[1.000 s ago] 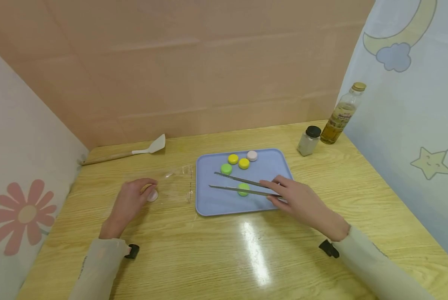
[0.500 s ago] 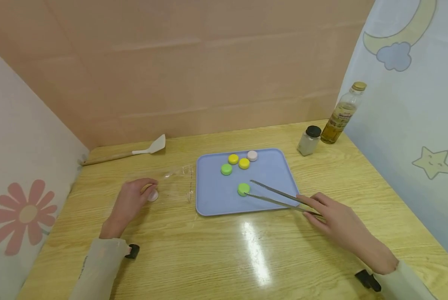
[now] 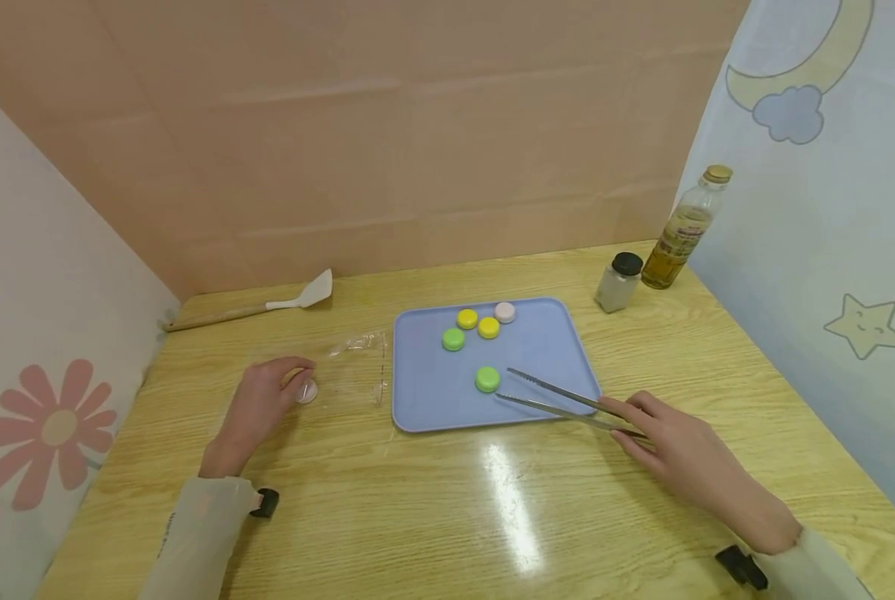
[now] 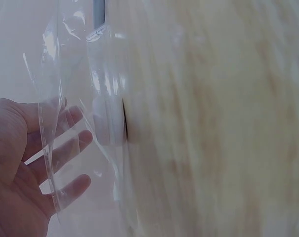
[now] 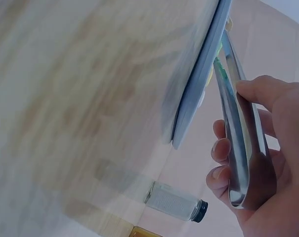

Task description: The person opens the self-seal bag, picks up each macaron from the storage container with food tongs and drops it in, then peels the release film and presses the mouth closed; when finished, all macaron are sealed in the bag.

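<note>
My left hand [image 3: 263,400] pinches the edge of a clear plastic bag [image 4: 104,64] lying on the table left of the tray. Inside the bag sits a pale macaron [image 4: 108,121], just beyond the fingertips. With my right hand [image 3: 691,458] I hold metal tongs [image 5: 229,113], arms spread and nothing between them. Their tips are over the blue tray [image 3: 421,400], just right of a green macaron [image 3: 487,380]. Farther back on the tray lie another green macaron [image 3: 453,339], two yellow macarons [image 3: 488,327] and a pale pink macaron [image 3: 504,312].
A white spatula [image 3: 314,289] with a wooden handle lies at the back left. A small jar [image 3: 616,287] with a black lid and an oil bottle [image 3: 672,242] stand at the back right. Fabric-like walls border the wooden table [image 3: 387,517].
My right hand has drawn the tongs back toward the right, off the front green macaron, which stays on the tray. The left hand and the bag have kept their place.
</note>
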Motion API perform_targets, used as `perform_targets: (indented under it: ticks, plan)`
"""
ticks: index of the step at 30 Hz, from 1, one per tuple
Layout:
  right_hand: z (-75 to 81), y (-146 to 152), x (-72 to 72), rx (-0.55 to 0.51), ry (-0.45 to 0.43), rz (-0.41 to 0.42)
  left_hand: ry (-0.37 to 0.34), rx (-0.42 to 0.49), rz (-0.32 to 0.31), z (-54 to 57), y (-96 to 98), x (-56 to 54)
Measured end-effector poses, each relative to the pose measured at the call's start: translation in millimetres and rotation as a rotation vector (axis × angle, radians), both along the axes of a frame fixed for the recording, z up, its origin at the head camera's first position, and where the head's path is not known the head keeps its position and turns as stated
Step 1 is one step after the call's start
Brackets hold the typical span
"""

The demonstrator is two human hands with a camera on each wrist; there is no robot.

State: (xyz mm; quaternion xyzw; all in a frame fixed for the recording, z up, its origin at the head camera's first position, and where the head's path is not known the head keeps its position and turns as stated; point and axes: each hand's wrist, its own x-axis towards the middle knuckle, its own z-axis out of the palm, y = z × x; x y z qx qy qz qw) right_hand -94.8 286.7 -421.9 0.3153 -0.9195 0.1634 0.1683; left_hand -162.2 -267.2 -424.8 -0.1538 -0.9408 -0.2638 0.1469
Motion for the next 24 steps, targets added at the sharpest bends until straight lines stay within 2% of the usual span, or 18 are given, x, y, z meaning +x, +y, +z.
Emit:
perform_targets:
  ticks: [6, 11, 15, 24]
  plan:
    - [-1.9, -3, -3.0, 0.017, 0.006, 0.014, -0.026, 0.011, -0.008, -0.3, 0.4, 0.1]
    - [-3.8, -9, -8.7, 0.021, 0.006, 0.039, -0.004, 0.004, 0.0, -0.2, -2.1, -0.6]
    - [-5.1, -13, -13.3, 0.029, -0.012, 0.037, 0.008, 0.004, -0.005, -0.4, -3.6, -2.3]
    - [-4.7, -16, -18.9, 0.057, -0.031, 0.021, -0.014, 0.025, -0.006, 1.5, 0.3, -1.6]
